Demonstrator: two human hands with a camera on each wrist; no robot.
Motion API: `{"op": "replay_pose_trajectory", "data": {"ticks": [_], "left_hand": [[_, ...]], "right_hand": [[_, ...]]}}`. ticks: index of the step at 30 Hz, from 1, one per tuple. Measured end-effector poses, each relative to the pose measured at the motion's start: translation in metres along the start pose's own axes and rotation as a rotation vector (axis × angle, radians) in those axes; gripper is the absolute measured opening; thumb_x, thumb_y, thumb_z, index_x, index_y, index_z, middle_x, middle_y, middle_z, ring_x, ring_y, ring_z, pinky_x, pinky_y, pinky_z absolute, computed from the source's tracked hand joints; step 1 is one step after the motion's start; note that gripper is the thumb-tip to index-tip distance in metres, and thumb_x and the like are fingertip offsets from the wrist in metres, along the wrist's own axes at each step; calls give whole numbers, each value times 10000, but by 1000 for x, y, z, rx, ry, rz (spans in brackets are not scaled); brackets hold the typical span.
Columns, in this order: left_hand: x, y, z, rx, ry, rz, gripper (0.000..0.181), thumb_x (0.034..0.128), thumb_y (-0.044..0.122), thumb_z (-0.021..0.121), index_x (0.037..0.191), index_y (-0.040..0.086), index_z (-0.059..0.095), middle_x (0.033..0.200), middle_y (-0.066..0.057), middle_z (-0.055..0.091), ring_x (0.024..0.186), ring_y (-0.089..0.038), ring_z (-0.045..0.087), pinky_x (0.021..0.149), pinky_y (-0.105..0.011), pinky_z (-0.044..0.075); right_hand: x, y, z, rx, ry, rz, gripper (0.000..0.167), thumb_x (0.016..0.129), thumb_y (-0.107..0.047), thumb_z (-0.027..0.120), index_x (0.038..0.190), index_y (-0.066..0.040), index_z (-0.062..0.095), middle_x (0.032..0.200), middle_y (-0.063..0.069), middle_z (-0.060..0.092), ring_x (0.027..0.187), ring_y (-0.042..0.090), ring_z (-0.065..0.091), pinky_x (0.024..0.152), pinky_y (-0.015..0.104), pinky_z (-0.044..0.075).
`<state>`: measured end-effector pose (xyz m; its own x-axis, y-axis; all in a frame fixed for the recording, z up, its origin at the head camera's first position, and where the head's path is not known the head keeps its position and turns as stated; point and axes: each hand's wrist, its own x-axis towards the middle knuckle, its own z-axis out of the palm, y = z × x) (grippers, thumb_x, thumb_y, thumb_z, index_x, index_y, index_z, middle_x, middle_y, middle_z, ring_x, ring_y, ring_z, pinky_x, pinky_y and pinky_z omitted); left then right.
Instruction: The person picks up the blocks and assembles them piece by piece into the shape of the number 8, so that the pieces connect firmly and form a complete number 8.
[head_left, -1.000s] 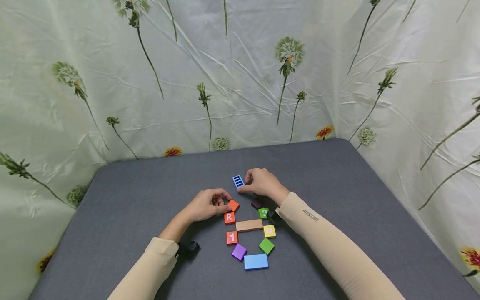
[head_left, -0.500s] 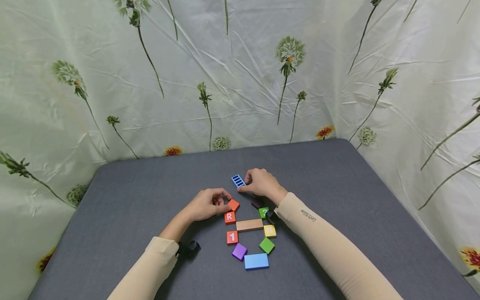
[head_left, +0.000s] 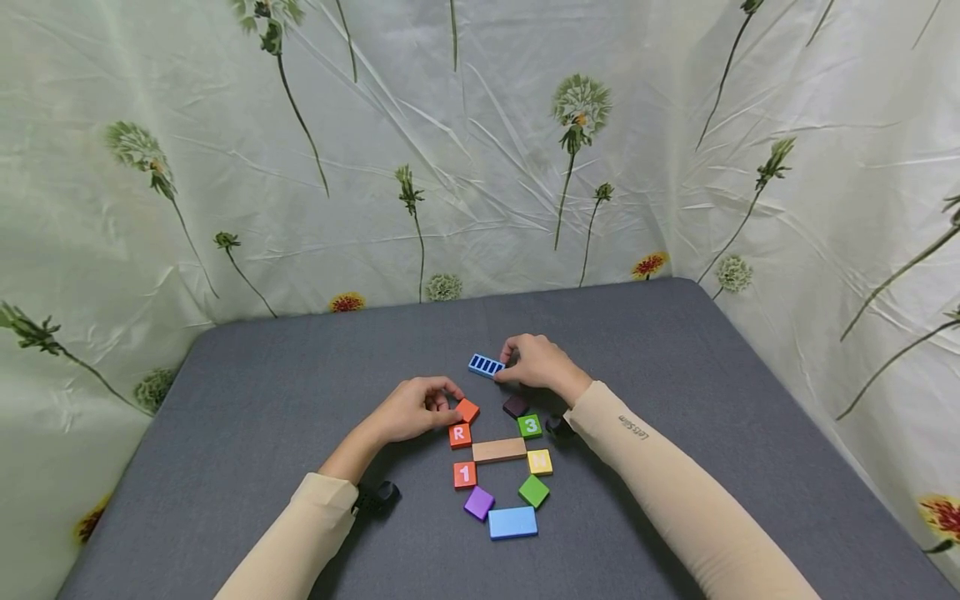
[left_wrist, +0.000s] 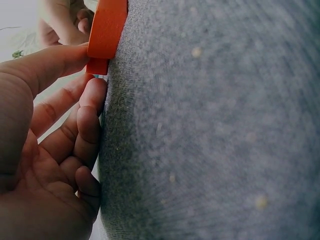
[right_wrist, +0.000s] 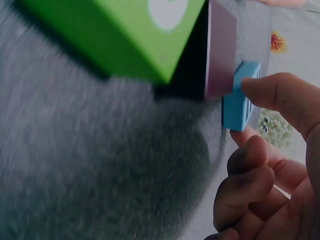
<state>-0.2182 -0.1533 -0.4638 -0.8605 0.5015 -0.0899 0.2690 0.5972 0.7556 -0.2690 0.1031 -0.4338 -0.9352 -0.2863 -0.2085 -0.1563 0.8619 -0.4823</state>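
Note:
In the head view my left hand pinches a plain orange block between thumb and index finger. That block lies against the corner of a red block marked R. The left wrist view shows the thumb on the near side of the orange block, and the other fingers loosely bent below it. My right hand pinches one end of a blue block printed with dark rectangles. Seen from the right wrist, thumb and index finger sit on opposite sides of the blue block.
Below the hands, blocks form a loop: dark purple, green 3, yellow, green, light blue, purple and red 1. A wooden plank spans its middle on the grey table.
My right hand has turned the blue block from a steep slant to nearly crosswise and moved slightly right. The dark purple block shows more fully. The left hand stays on the orange block.

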Motion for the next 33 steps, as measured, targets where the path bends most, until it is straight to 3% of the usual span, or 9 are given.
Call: {"op": "replay_pose_trajectory", "data": {"ticks": [7, 33], "left_hand": [[0, 0, 0, -3, -2, 2, 239, 963, 204, 787, 1190, 141, 744, 824, 37, 617, 697, -106, 515, 632, -254, 413], [0, 1, 0, -11, -8, -27, 229, 967, 212, 788, 1181, 145, 743, 823, 29, 613, 704, -117, 522, 640, -263, 418]], "right_hand": [[-2, 10, -4, 20, -22, -61, 223, 934, -277, 839, 1055, -117, 741, 736, -12, 613, 615, 106, 498, 585, 256, 384], [-5, 17, -9, 110, -145, -160, 199, 956, -239, 801, 1115, -128, 753, 672, -54, 553, 592, 80, 461, 596, 242, 371]]}}
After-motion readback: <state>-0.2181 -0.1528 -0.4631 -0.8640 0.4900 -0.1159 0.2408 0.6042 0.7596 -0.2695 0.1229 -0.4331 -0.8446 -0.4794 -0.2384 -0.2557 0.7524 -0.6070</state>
